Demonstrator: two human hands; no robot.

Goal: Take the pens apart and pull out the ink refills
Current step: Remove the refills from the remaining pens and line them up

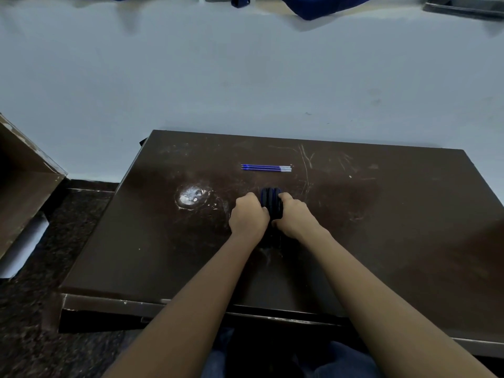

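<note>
A scratched dark-brown surface (381,214) by a pale wall (245,77) carries 3 thin blue ink refills (266,168), side by side, already out. Nearer, left hand (249,214) and right hand (293,216) clench their grip on a bundle of dark pen barrels (270,197); whether refills remain inside is hidden.

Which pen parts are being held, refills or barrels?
The dark barrels, bunched between left hand and right hand; the blue refills lie untouched farther back.

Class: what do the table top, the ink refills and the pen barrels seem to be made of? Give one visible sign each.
Table top: laminate or varnished wood, perhaps; dark brown, glossy, pale scratches.
Ink refills: likely clear plastic tubes; blue ink shows through.
Pen barrels: probably dark plastic; too dim to be sure.
</note>
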